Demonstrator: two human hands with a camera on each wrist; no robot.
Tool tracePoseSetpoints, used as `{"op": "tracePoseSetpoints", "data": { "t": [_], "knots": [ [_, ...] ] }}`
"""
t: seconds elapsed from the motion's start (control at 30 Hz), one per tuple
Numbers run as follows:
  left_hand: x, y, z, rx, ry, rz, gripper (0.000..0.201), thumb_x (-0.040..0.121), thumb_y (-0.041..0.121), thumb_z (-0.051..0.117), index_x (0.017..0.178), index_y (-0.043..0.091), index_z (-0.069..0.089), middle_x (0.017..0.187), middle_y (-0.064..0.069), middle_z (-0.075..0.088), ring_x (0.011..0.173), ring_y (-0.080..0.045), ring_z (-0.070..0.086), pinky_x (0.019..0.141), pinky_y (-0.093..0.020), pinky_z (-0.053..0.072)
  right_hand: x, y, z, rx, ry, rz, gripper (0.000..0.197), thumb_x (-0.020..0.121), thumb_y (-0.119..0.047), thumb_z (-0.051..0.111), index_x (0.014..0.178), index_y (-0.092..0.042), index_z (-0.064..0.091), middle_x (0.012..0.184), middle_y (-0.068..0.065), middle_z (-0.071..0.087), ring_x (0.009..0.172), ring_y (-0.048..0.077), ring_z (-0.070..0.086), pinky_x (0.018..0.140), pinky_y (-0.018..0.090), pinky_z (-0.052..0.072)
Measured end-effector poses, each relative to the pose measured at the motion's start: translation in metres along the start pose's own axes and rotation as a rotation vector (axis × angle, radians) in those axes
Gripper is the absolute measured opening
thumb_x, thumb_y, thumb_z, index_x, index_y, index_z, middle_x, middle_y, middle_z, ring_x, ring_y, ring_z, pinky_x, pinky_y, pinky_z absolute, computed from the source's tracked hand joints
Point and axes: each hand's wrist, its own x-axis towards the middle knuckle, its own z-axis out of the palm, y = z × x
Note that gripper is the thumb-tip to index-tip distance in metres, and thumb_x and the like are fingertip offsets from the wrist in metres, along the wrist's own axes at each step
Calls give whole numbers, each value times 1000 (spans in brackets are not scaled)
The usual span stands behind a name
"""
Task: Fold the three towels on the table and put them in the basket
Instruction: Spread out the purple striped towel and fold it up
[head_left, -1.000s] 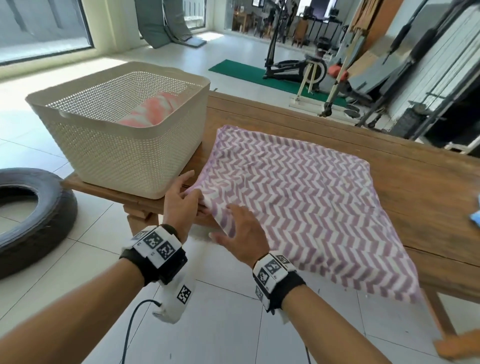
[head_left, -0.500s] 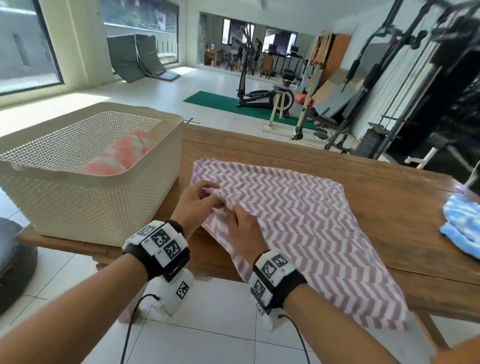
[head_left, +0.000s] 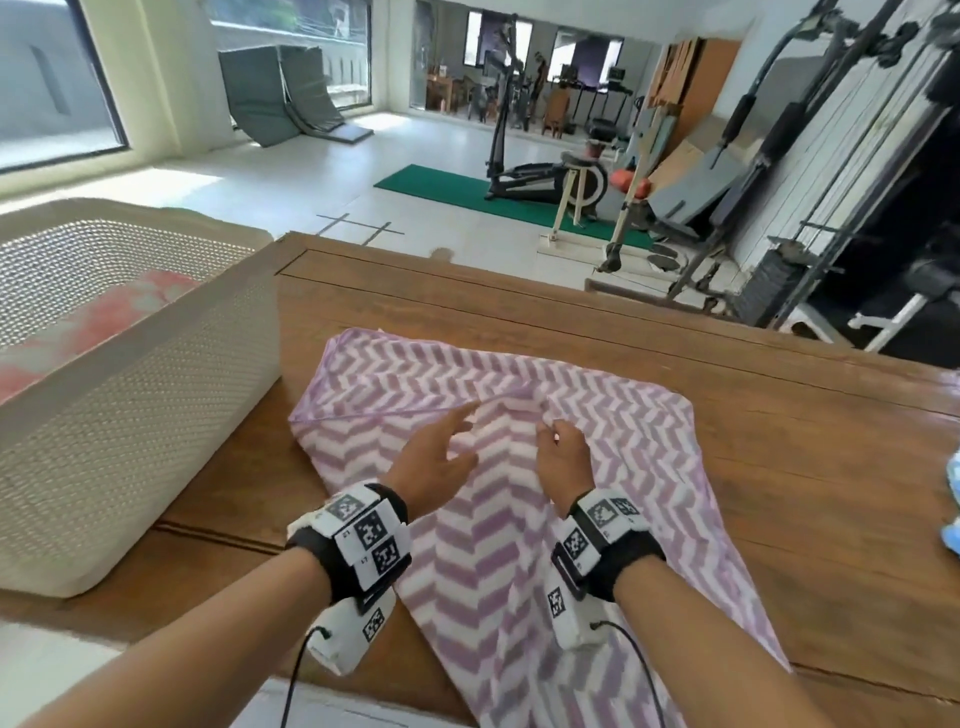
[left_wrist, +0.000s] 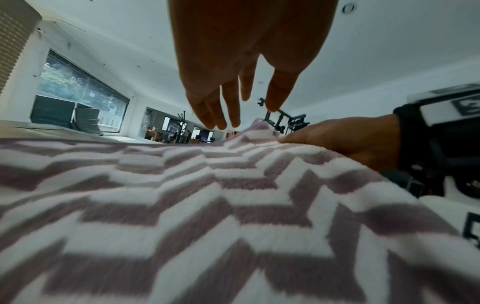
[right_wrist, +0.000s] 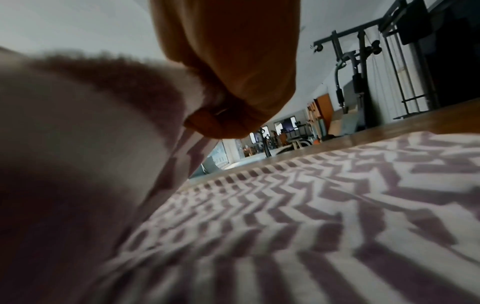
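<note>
Purple towel (head_left: 639, 441): spread on the bench (head_left: 779, 405) under both hands; its near end hangs over the edge below the wrists; one corner is doubled over toward the middle
Right hand (head_left: 563, 457): fingers curled, pinching the raised tip of that doubled corner
Left hand (head_left: 431, 462): wide, fingers straight, just beside the right hand and low over the cloth; whether it touches, I cannot tell
Basket (head_left: 171, 331): near, to the left of the left hand; a pink towel (head_left: 104, 322) lies inside
Blue towel (head_left: 953, 499): well to the right of the right hand; only a sliver shows
Step in hand: probably the first fold of the second towel
Doing it well: carry the pinched corner until the edges meet; lay the left palm flat to pin the crease; smooth outward before letting go, or the fold may creep
</note>
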Motion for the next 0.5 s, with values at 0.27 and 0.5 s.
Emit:
{"op": "tracePoseSetpoints", "data": {
  "t": [0.27,0.5],
  "knots": [
    [37,-64,60,682,-313,-249,78,89,53,51,151,34,7,160,-2,4,147,-25,-2,120,-47,4,44,78,0,-157,-472,356,65,84,-29,69,135,-5,37,129,9,52,115,26,53,85,28,46],
    [53,-80,75,829,-477,-407,112,68,79,55,148,39,-13,157,-4,-23,144,-31,-21,112,-63,-7,37,70,-9,-120,-549,317,70,78,-28,77,134,-14,37,128,1,55,107,21,58,73,32,56]
  ]
}}
